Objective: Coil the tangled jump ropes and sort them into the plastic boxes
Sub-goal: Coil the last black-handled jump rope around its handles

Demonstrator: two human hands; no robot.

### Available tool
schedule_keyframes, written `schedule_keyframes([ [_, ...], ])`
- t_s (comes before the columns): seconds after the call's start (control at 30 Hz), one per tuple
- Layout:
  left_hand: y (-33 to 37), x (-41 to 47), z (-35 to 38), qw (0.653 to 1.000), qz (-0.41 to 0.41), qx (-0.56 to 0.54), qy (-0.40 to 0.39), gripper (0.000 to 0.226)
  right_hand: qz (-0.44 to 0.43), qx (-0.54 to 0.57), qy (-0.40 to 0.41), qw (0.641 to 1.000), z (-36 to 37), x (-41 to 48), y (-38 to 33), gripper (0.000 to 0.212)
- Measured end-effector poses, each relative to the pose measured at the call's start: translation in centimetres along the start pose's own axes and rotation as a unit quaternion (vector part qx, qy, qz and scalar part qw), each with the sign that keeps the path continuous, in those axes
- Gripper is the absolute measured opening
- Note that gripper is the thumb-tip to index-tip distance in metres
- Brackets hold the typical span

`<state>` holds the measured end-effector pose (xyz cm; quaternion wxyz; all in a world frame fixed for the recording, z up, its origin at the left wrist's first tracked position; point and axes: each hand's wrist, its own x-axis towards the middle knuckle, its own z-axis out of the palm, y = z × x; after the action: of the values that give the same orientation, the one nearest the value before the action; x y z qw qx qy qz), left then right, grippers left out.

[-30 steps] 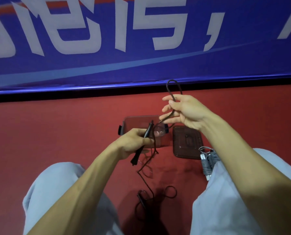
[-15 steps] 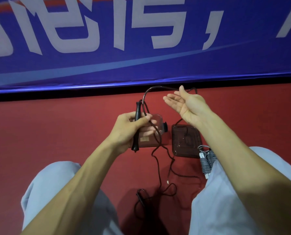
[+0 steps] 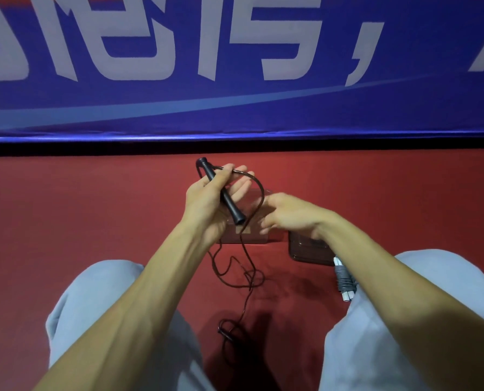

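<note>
Fingers of the left hand (image 3: pixel 207 203) clench the black rope handle (image 3: pixel 224 194) at frame centre; right hand (image 3: pixel 290 215) released beside the cord (image 3: pixel 248 263) trailing onto red floor (image 3: pixel 286 294) between knees (image 3: pixel 102 286); plastic box (image 3: pixel 252 239) edge beneath; open floor left.

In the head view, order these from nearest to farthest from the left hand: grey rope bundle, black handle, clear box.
1. black handle, gripped in the left hand.
2. clear box, just beneath that hand.
3. grey rope bundle, by the right knee.
</note>
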<state>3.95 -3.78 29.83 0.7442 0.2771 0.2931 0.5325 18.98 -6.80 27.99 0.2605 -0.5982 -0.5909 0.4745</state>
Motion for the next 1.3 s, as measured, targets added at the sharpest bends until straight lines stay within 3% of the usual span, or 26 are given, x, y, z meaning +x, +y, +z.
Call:
schedule_keyframes([
  [0.1,0.5,0.2,-0.4,1.000,0.018,-0.015,0.005,0.006,-0.026,-0.059,-0.038,0.997,1.0,0.2,0.2,0.012],
  [0.17,0.7,0.4,-0.7,1.000,0.023,-0.017,0.011,0.005,-0.045,-0.056,0.011,0.997,1.2,0.4,0.2,0.010],
  [0.23,0.7,0.7,-1.0,0.999,0.030,0.007,0.015,0.006,-0.028,0.026,0.046,0.998,1.1,0.5,0.1,0.016],
  [0.37,0.2,0.8,-1.3,0.989,0.029,0.147,0.009,0.011,-0.040,0.088,0.162,0.982,0.4,0.4,-0.4,0.015],
  [0.5,-0.5,0.7,-1.3,0.947,0.052,0.316,-0.030,0.007,-0.057,0.178,0.248,0.951,-0.9,-0.3,-1.5,0.025],
  [0.63,-1.0,0.6,-1.7,0.885,0.075,0.450,-0.094,0.011,-0.082,0.302,0.256,0.915,-2.4,-1.3,-2.5,0.024],
  [0.87,-1.5,-0.7,-0.8,0.884,0.001,0.420,-0.206,0.017,-0.094,0.513,0.239,0.819,-4.0,-1.8,-2.8,0.018],
  [1.1,-1.4,-1.4,-0.5,0.892,-0.058,0.371,-0.250,0.010,-0.076,0.606,0.287,0.738,-5.0,-1.5,-2.2,0.015],
  [1.2,-1.4,-1.5,-0.3,0.908,-0.042,0.344,-0.236,0.006,-0.078,0.625,0.294,0.719,-5.0,-1.5,-2.1,0.011],
  [1.3,-1.4,-1.4,0.0,0.934,-0.007,0.306,-0.181,0.006,-0.079,0.616,0.268,0.736,-4.7,-1.4,-2.0,0.007],
])
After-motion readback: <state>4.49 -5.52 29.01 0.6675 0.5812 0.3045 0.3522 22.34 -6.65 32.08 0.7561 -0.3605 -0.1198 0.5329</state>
